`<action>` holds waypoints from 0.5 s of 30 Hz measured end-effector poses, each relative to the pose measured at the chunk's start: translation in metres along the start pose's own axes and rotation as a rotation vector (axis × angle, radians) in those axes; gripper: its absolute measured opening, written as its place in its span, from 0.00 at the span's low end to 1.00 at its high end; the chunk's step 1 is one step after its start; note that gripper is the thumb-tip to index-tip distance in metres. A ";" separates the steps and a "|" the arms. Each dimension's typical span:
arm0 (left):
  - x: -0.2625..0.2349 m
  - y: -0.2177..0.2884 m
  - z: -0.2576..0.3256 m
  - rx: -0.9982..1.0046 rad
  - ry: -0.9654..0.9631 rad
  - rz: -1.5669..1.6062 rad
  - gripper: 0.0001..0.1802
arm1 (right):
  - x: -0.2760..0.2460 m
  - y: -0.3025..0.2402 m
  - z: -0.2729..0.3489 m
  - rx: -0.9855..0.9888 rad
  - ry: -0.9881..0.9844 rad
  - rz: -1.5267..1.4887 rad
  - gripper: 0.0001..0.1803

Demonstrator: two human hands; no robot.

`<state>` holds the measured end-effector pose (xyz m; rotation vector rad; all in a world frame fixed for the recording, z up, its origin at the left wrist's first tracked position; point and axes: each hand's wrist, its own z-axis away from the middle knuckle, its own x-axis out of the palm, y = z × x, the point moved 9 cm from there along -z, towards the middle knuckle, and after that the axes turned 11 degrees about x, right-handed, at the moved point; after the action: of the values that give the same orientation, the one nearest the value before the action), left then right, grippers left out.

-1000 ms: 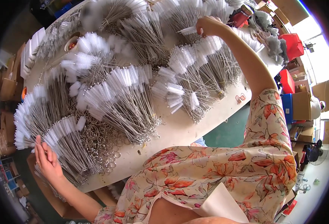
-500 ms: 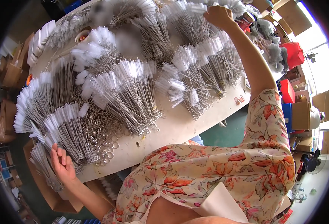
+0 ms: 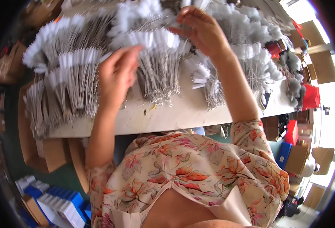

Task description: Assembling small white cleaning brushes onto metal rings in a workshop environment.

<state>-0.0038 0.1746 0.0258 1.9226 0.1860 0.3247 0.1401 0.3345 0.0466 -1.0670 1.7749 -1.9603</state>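
Wire-handled brushes with white bristles crowd the pale table (image 3: 190,116), their bundles standing close together. One middle bundle (image 3: 159,66) stands between the person's hands, its looped handle ends toward the near edge; a left bundle (image 3: 80,85) fans out beside the left forearm, which, with its hand, blocks part of the view there. An open cardboard box (image 3: 57,155) sits below the table's left end, blue-and-white boxes (image 3: 66,207) lower still, and a red bag (image 3: 311,97) off to the right.

The left hand (image 3: 118,76) is blurred, fingers bent; whether it grips anything cannot be told. The right hand (image 3: 201,30) is loosely spread, thumb apart from curved fingers, bristles right by the fingertips; contact is unclear.
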 end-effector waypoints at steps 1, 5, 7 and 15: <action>0.012 -0.004 -0.007 0.003 -0.019 -0.081 0.11 | 0.024 0.020 0.003 0.031 0.027 -0.010 0.06; 0.034 -0.021 0.001 0.077 -0.014 -0.075 0.17 | 0.092 0.065 0.039 0.193 -0.036 -0.061 0.07; 0.030 -0.022 0.012 0.071 -0.059 -0.082 0.20 | 0.102 0.072 0.052 0.191 -0.034 -0.036 0.06; 0.014 -0.019 0.071 0.226 0.003 -0.164 0.16 | 0.146 0.051 0.121 -0.346 -0.186 0.701 0.26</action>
<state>0.0319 0.1228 -0.0142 2.1133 0.3946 0.2030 0.1093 0.1407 0.0423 -0.5581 2.0502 -1.1337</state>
